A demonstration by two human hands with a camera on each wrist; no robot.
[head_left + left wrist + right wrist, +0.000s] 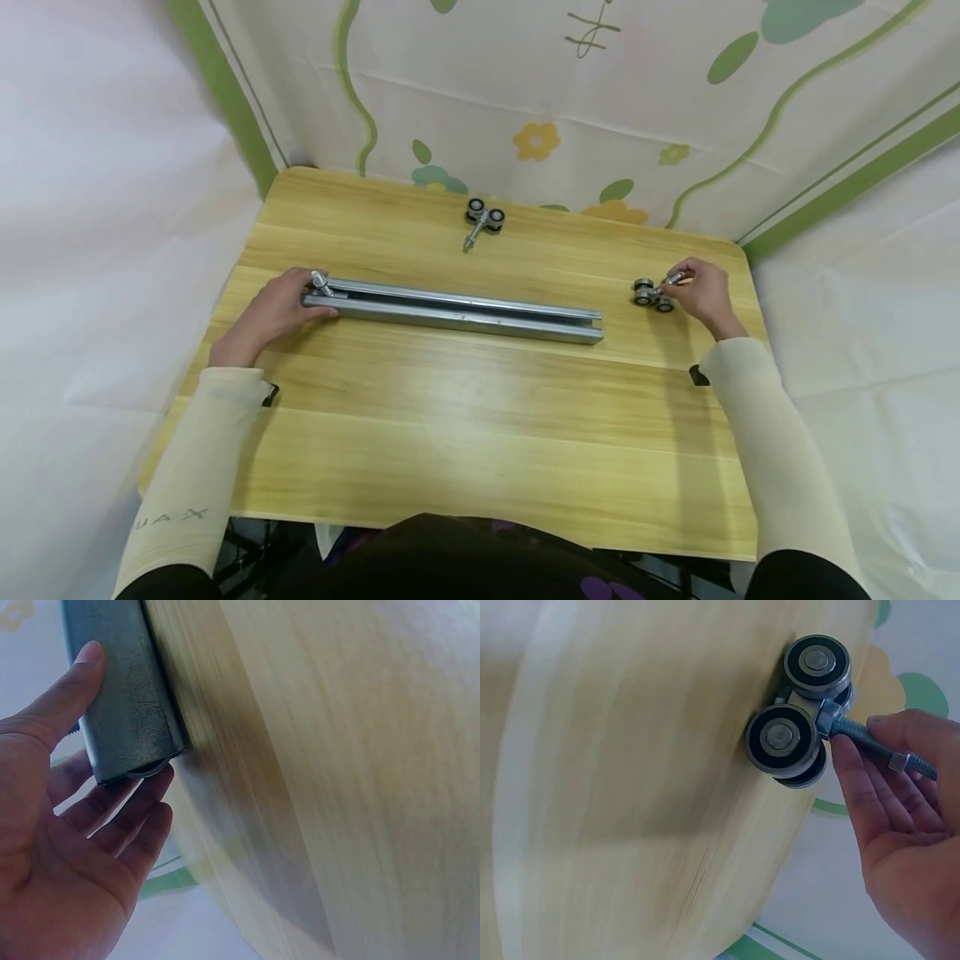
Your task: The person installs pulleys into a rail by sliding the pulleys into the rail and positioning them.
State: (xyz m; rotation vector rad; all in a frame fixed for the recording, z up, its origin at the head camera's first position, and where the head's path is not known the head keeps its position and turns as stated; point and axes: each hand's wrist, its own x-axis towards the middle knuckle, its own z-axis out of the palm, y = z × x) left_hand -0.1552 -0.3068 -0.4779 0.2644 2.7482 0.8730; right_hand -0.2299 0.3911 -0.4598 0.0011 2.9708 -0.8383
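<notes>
A long metal channel rail [450, 318] lies across the table with its slot facing up. My left hand [277, 308] grips its left end, thumb along the near side and fingers around the end. A threaded bolt [321, 283] sticks up from the slot beside that hand; whatever it joins inside is hidden. In the left wrist view the thumb presses flat on the rail's side [127, 697]. My right hand [707, 293] pinches the bolt of a roller trolley [780, 739] between thumb and fingers. The trolley has black-and-steel wheels and a nut on its bolt.
Another roller trolley [486, 215] lies at the table's back edge with its bolt pointing toward me. The wooden table [465, 433] meets a patterned cloth [465, 83] behind it, and white cloth hangs on both sides.
</notes>
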